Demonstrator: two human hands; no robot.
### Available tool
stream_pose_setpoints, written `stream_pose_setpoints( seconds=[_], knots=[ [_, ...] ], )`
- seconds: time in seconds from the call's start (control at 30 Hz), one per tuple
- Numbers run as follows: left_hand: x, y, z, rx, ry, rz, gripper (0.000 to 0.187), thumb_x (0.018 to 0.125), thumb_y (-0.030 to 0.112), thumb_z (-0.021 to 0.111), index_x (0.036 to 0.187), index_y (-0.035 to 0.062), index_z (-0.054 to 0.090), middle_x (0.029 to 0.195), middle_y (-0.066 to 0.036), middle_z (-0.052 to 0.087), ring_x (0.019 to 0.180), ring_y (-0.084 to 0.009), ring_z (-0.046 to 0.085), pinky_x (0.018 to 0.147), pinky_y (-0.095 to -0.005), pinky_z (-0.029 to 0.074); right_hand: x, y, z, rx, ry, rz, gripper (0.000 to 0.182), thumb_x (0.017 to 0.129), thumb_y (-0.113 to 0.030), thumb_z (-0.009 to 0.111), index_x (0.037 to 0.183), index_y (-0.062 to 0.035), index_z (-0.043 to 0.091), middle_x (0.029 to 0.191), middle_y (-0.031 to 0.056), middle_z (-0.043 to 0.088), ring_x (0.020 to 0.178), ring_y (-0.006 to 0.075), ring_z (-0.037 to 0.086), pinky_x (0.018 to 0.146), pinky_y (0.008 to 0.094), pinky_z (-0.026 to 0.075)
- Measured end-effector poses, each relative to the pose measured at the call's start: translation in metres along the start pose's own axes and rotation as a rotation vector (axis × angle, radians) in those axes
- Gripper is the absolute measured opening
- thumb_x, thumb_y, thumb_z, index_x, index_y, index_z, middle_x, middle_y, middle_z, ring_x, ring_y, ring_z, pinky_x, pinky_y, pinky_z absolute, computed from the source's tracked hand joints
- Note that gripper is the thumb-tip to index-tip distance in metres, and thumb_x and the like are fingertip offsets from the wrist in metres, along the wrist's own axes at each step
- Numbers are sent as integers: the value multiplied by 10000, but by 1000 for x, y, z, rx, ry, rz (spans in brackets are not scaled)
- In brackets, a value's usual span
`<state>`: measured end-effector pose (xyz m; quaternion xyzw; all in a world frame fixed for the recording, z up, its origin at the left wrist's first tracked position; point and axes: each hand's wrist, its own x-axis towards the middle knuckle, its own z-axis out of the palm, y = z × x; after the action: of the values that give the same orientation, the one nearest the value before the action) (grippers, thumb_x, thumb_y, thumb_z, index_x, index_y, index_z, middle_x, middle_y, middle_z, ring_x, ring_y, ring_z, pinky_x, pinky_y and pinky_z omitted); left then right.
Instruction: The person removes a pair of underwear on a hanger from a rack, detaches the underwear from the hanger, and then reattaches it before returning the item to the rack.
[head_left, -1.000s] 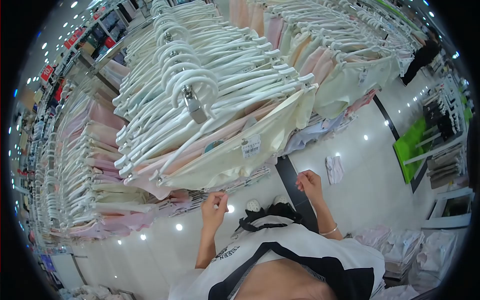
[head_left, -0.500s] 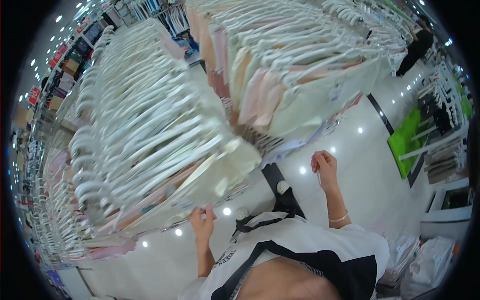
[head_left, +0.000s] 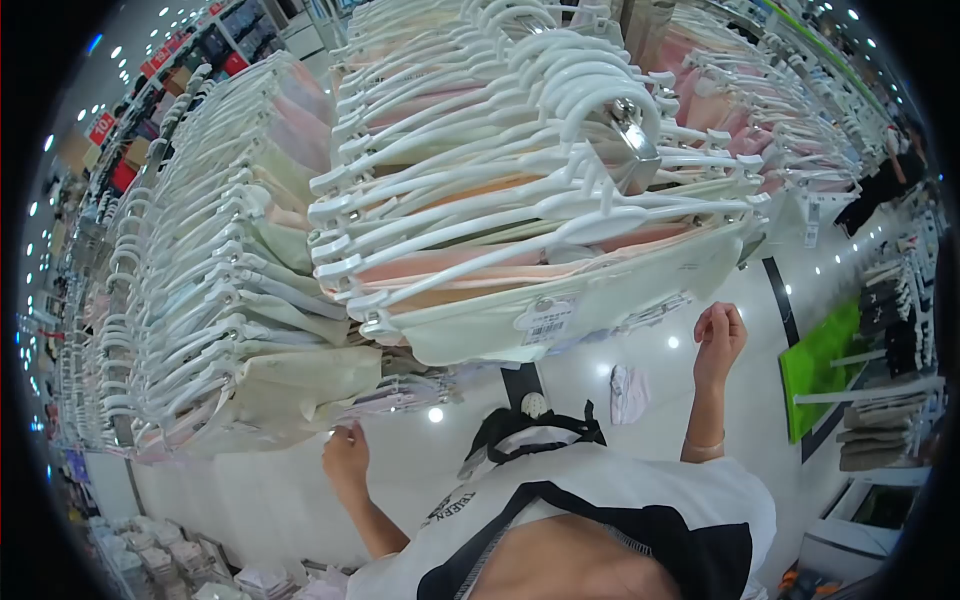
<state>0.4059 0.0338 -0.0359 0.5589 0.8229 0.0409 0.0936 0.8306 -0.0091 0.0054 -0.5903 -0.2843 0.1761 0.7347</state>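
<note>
My left hand (head_left: 346, 462) is at the lower left, its fingers curled together, just below the hem of a cream garment (head_left: 310, 388) on the left rack. Nothing shows in its fingers. To the right, my right hand (head_left: 720, 335) is raised over the floor with its fingers curled in and nothing visible in them. It is nearest to the right end of a pale green garment (head_left: 600, 290) with a white tag (head_left: 548, 318). That garment hangs at the front of the middle rack from white hangers (head_left: 590, 215), whose hooks bunch beside a metal rail end (head_left: 632, 150).
Pink garments (head_left: 715, 100) hang farther back on the right. A folded pale pink cloth (head_left: 628, 393) lies on the white floor. A green panel (head_left: 825, 365) and a display of grey clothes stand at right. A person in black (head_left: 890, 190) is at the far right.
The view has shifted toward the middle rack, which now looks closer. My left hand appears lower and farther left, my right hand farther right. The folded cloth on the floor has come into view.
</note>
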Motion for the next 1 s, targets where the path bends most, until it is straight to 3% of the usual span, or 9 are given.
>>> stream_pose_setpoints(
  seconds=[0.17, 0.33, 0.4, 0.53, 0.67, 0.73, 0.8, 0.9, 1.0],
  knots=[
    [-12, 15, 32, -31, -286, 127, 314, 680, 311, 430, 607, 15, 505, 607, -153, 521, 610, -320, 499, 557, -377, 389, 25, 0, 4, 178, -138, -75, 177, 727, -120, 407, 581, -21, 414, 483, 23, 392, 389, 67, 339, 368, 167, 240],
    [-9, 46, 45, -166, -402, 350, 295, 676, 278, 431, 618, -3, 500, 559, -125, 526, 577, -261, 522, 529, -321, 391, 66, -49, 4, 159, -7, -525, 190, 733, -92, 376, 593, 28, 425, 527, 75, 433, 441, 118, 393, 418, 207, 319],
    [-8, 53, 44, -193, -403, 425, 283, 676, 261, 432, 615, -10, 482, 553, -116, 529, 554, -241, 529, 520, -300, 391, 78, -73, 9, 253, 17, -515, 186, 734, -75, 363, 627, 53, 444, 580, 107, 470, 484, 136, 429, 482, 229, 357],
    [-3, 63, 37, -203, -455, 488, 266, 680, 254, 430, 617, -1, 473, 581, -115, 533, 575, -246, 526, 533, -300, 391, 105, -110, 47, 18, -79, -666, 174, 735, -75, 385, 764, 67, 482, 698, 111, 522, 607, 119, 477, 579, 209, 376],
    [-5, 62, 43, -193, -464, 551, 265, 686, 259, 429, 632, 3, 473, 607, -111, 538, 601, -243, 526, 543, -300, 392, 134, -133, 94, -166, -521, -557, 174, 722, -91, 436, 841, 20, 496, 742, 59, 534, 643, 87, 469, 622, 174, 362],
    [-7, 56, 47, -217, -486, 549, 270, 689, 264, 430, 641, 2, 475, 611, -111, 539, 606, -241, 527, 547, -299, 393, 154, -139, 119, -306, -764, -515, 208, 735, -116, 407, 880, 12, 481, 822, 77, 508, 748, 119, 474, 665, 207, 370],
    [-12, 53, 48, -232, -514, 520, 274, 691, 266, 432, 650, 0, 479, 610, -112, 541, 604, -242, 528, 551, -298, 395, 164, -147, 143, -461, -881, -472, 220, 727, -146, 423, 889, -12, 486, 833, 52, 507, 720, 105, 473, 602, 206, 388],
    [-15, 47, 56, -261, -552, 498, 274, 695, 266, 434, 662, -2, 484, 612, -115, 543, 604, -242, 531, 556, -294, 397, 221, -116, 168, -572, -988, -758, 230, 721, -159, 429, 890, -13, 485, 804, 37, 517, 679, 96, 470, 548, 222, 396],
    [-18, 42, 61, -302, -554, 482, 276, 690, 268, 428, 651, 2, 488, 609, -148, 522, 603, -296, 502, 548, -342, 381, 221, -113, 183, -890, -882, -705, 220, 719, -142, 426, 876, -1, 488, 779, 45, 526, 669, 102, 474, 578, 234, 395]
  ],
)
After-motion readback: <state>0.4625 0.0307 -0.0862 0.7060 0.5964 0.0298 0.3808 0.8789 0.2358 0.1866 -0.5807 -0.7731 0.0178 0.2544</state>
